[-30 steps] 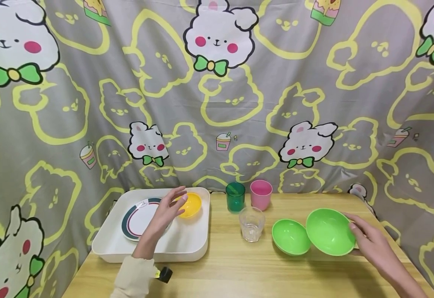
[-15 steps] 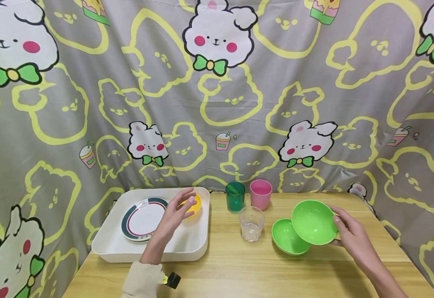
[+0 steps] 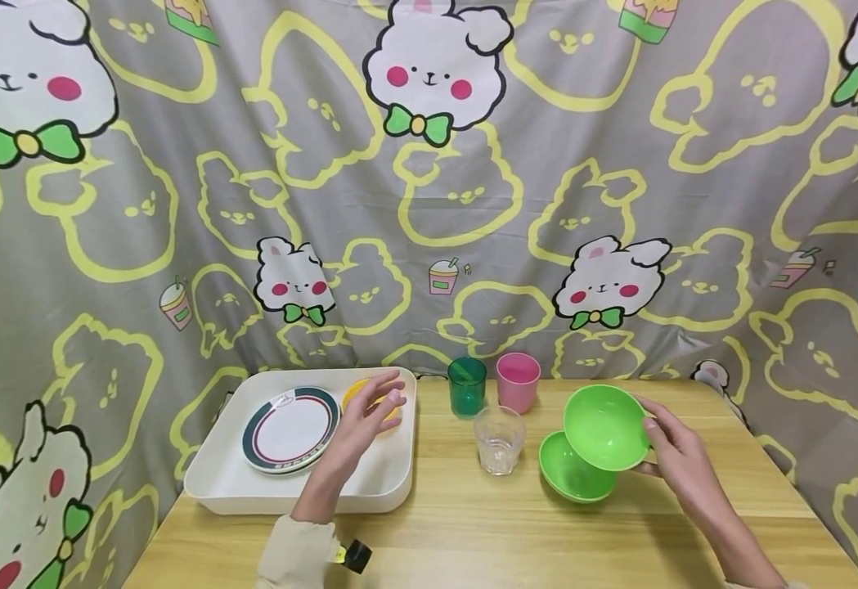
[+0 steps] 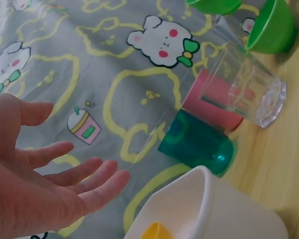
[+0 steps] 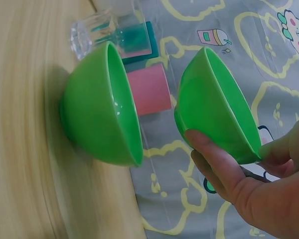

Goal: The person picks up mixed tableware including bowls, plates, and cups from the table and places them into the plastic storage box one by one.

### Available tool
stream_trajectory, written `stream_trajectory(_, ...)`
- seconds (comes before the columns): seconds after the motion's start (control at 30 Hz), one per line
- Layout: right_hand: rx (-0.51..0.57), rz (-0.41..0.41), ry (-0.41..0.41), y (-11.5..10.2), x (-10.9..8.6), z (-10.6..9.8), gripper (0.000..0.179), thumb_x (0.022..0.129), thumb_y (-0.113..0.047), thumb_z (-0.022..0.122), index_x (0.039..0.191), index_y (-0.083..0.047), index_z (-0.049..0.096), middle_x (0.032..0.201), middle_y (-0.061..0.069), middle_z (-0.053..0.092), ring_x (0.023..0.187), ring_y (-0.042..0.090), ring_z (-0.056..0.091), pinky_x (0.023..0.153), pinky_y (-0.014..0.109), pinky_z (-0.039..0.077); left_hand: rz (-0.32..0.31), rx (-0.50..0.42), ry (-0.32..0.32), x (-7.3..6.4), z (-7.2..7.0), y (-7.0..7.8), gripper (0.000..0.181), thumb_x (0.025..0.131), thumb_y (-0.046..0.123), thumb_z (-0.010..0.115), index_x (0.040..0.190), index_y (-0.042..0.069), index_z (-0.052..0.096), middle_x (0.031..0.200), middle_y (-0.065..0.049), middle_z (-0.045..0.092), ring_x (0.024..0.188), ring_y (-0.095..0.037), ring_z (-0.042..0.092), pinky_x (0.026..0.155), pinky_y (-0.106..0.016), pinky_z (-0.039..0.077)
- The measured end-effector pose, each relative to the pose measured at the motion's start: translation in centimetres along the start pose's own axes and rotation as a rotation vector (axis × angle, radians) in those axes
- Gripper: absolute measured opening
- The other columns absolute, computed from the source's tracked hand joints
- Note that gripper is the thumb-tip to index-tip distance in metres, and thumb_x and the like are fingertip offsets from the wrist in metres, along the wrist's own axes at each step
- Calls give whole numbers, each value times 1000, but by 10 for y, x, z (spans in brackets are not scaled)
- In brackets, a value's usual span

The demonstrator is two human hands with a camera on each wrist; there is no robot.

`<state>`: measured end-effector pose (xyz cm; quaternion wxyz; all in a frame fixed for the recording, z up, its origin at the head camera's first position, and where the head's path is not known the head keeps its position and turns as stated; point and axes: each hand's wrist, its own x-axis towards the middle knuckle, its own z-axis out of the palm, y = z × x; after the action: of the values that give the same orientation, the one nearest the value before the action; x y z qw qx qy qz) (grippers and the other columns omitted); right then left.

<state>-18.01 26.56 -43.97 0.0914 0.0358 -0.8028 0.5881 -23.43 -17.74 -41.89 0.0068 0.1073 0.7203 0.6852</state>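
My right hand (image 3: 682, 454) holds a green bowl (image 3: 605, 427) by its side, thumb at the rim and fingers beneath. This bowl is tilted and hangs above a second green bowl (image 3: 574, 474) that stands on the table. In the right wrist view a gap shows between the held bowl (image 5: 214, 107) and the standing bowl (image 5: 97, 107). My left hand (image 3: 362, 425) hovers over the white tray (image 3: 215, 487), fingers spread and loosely bent, holding nothing. Below it a yellow bowl (image 3: 355, 394) sits in the tray, partly hidden by the hand. Beside it lie stacked plates (image 3: 289, 429) with dark green rims.
A clear glass (image 3: 499, 442) stands left of the green bowls. Behind it are a dark green cup (image 3: 467, 388) and a pink cup (image 3: 518, 383). A patterned grey curtain (image 3: 473, 204) hangs along the back of the wooden table (image 3: 473, 540).
My right hand has carried the green bowl left and upward, over the standing one. My left hand has drifted to the right above the tray, covering more of the yellow bowl.
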Motion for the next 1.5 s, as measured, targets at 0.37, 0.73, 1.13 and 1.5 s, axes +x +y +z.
stream_trajectory(0.37,59,33,-19,-8,4,15,48,113,-16,32,157,5,32,129,27,55,94,0,63,74,33,64,-6,-4,-36,1,19,-2,49,105,25,61,149,7,49,142,-20,56,128,-40,57,103,-54,51)
stream_trajectory(0.73,105,64,-34,-12,7,32,46,113,-16,32,156,2,33,141,37,46,94,1,63,74,33,64,-30,-28,-100,-2,40,-7,50,106,24,59,152,9,46,147,-20,51,129,-39,55,104,-50,53)
stream_trajectory(1.13,160,46,-42,-13,8,57,42,113,-13,36,152,1,39,135,39,52,88,12,69,70,37,65,-32,-68,-131,-2,60,-17,52,106,25,59,152,6,46,146,-22,51,127,-37,57,101,-48,55)
stream_trajectory(1.5,227,69,-54,-17,5,74,39,113,-15,38,147,4,43,134,36,56,88,12,70,71,36,65,-51,-141,-203,-4,79,-19,57,106,26,58,156,5,39,152,-26,43,133,-41,51,102,-49,54)
